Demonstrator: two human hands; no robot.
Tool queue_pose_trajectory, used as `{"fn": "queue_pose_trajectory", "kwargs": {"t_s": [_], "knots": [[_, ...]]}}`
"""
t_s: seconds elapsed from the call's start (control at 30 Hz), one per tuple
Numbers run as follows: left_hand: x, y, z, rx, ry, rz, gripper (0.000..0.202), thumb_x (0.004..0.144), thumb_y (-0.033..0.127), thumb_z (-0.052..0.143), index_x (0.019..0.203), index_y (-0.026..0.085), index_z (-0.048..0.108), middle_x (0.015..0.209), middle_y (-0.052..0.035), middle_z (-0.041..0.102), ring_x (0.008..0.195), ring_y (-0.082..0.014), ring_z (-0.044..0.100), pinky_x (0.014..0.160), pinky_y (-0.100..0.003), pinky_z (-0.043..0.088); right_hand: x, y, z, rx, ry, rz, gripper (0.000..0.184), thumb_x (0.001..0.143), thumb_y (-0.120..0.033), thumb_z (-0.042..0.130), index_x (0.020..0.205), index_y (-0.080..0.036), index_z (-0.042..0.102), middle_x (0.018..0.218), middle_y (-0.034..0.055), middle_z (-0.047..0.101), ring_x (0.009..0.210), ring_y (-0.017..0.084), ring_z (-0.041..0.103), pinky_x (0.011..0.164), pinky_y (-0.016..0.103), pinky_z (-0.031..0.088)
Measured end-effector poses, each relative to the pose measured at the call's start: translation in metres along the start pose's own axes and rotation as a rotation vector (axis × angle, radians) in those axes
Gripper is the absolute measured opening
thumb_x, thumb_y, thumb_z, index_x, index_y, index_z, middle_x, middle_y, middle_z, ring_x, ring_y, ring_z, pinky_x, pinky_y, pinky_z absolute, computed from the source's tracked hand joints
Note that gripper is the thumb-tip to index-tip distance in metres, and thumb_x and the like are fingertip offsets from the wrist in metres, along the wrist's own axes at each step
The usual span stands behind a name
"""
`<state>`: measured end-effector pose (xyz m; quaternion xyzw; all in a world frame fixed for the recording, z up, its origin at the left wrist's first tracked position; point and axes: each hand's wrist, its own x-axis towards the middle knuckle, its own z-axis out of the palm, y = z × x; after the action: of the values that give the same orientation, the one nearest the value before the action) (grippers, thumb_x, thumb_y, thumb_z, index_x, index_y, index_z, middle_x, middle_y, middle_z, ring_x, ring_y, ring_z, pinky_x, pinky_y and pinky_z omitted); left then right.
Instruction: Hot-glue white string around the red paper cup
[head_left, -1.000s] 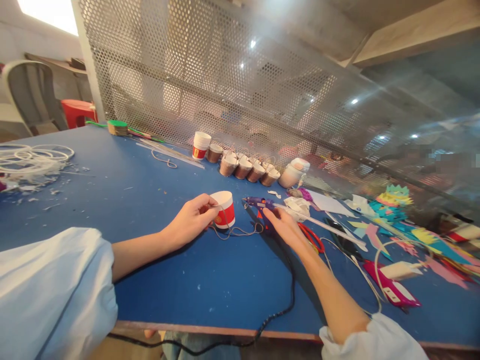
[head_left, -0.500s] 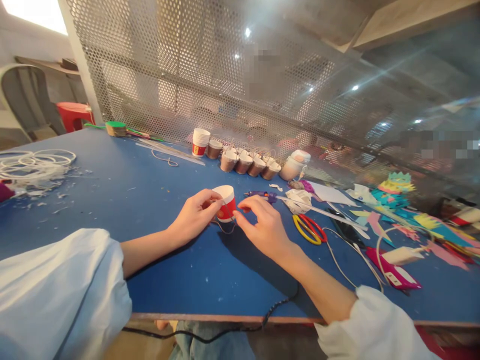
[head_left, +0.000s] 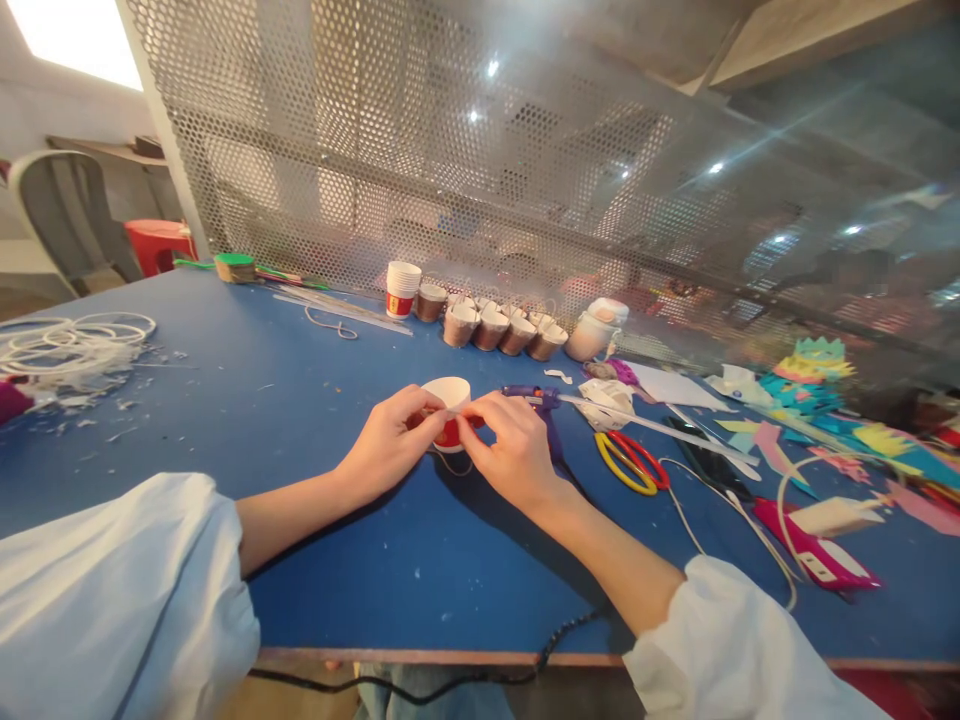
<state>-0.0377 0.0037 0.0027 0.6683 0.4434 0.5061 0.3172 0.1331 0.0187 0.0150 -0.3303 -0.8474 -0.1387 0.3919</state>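
Observation:
A small red and white paper cup (head_left: 448,391) stands upright on the blue table, between my hands. My left hand (head_left: 394,440) is at its left side, with thumb and index finger pinched together against the near wall. My right hand (head_left: 514,445) is closed in a pinch at the cup's near right side, fingertips close to the left ones. A thin cord (head_left: 454,470) hangs in a loop below the fingers, in front of the cup; its ends run into both pinches. My fingers cover most of the cup's red front.
Behind stand a stack of paper cups (head_left: 403,290), several brown-wrapped cups (head_left: 491,328) and a jar (head_left: 596,328). To the right lie a glue gun (head_left: 536,396) with a glue stick, scissors (head_left: 630,463), a phone (head_left: 709,458) and paper scraps. Coiled white cord (head_left: 75,335) lies left.
My right hand has moved left to the cup's front, bringing its fingertips close to the left ones. The left hand stays at the cup. The view has shifted slightly.

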Motion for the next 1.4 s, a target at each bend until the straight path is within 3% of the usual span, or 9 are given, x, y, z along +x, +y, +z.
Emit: {"fn": "queue_pose_trajectory", "kwargs": {"t_s": [0.27,0.63,1.1,1.4], "knots": [[-0.003,0.005,-0.001,0.063,-0.034,0.095,0.019,0.086,0.028,0.052,0.074,0.017,0.063,0.078,-0.001,0.057,0.071,-0.0127,0.054,0.066,-0.024,0.042,0.0,-0.004,-0.007,-0.019,0.089,-0.014,0.014,0.085,-0.013,0.054,0.073,-0.02,0.053,0.066,-0.0017,0.062,0.062,0.013,0.057,0.069,0.03,0.041],[-0.005,0.006,-0.001,0.087,-0.041,0.165,0.017,0.086,0.023,0.051,0.074,0.017,0.063,0.077,-0.0009,0.056,0.069,-0.0117,0.052,0.063,-0.023,0.04,-0.001,-0.005,-0.011,-0.014,0.092,0.005,0.013,0.084,-0.013,0.055,0.073,-0.021,0.054,0.066,-0.0019,0.064,0.062,0.013,0.057,0.069,0.03,0.041],[-0.002,0.011,-0.004,0.124,-0.054,0.181,0.02,0.084,0.024,0.05,0.068,0.017,0.06,0.074,-0.0006,0.053,0.065,-0.011,0.049,0.062,-0.022,0.037,-0.001,-0.002,-0.013,-0.069,0.073,-0.034,0.013,0.084,-0.012,0.054,0.075,-0.021,0.055,0.068,-0.0018,0.065,0.064,0.013,0.059,0.071,0.031,0.04],[0.002,0.009,-0.008,0.047,-0.121,0.099,0.023,0.082,0.03,0.05,0.066,0.017,0.059,0.073,-0.0004,0.052,0.066,-0.0119,0.048,0.061,-0.023,0.038,-0.001,0.004,-0.012,-0.091,0.066,-0.031,0.014,0.086,-0.014,0.053,0.075,-0.021,0.056,0.068,-0.0013,0.065,0.064,0.013,0.059,0.071,0.031,0.04]]}}
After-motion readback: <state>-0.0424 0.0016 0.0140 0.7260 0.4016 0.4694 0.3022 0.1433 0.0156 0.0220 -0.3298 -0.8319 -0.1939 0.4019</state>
